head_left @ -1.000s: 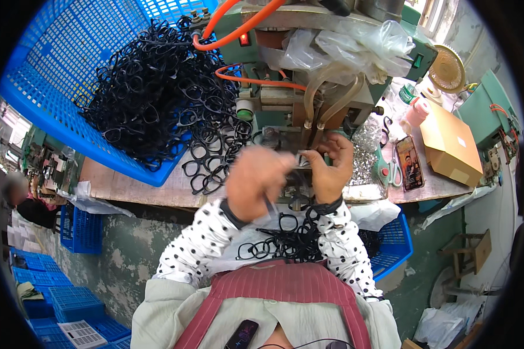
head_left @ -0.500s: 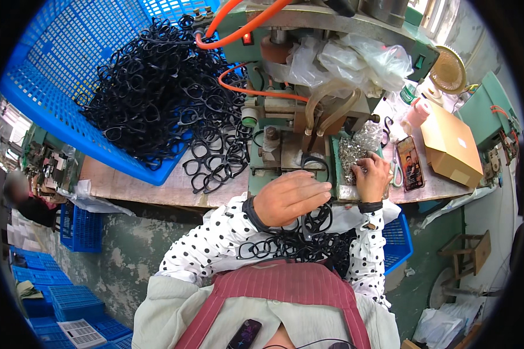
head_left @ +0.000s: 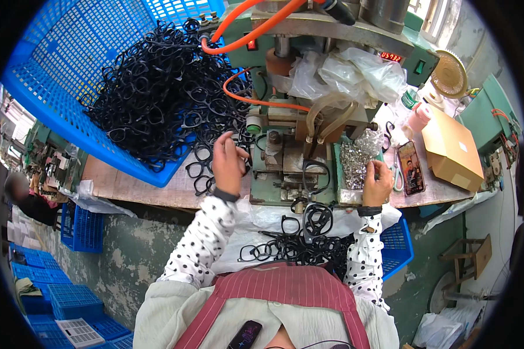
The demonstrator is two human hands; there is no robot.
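Note:
My left hand [head_left: 229, 167] is raised over the table to the left of the green machine [head_left: 262, 192], its fingers apart and nothing visible in them. Beneath and beside it lie loose black eyeglass frames [head_left: 197, 170]. One black eyeglass frame [head_left: 316, 174] sits at the machine's fixture, under two hoses. At the right edge of a green tray [head_left: 342, 198] of small shiny metal parts [head_left: 355, 166], my right hand [head_left: 378, 185] has its thumb and fingers drawn together; what they hold is too small to make out. More black frames [head_left: 326, 247] lie in my lap.
A large blue basket [head_left: 58, 110] heaped with black frames stands at the left. Right of the tray are a phone [head_left: 411, 168], scissors [head_left: 397, 176] and a cardboard box [head_left: 453, 148]. Orange hoses [head_left: 256, 26] and plastic bags [head_left: 355, 70] hang on the machine. A person [head_left: 32, 200] is far left.
My left hand has moved left and away from the machine's front, towards the loose frames, exposing the fixture. My right hand has drawn back slightly from the metal parts.

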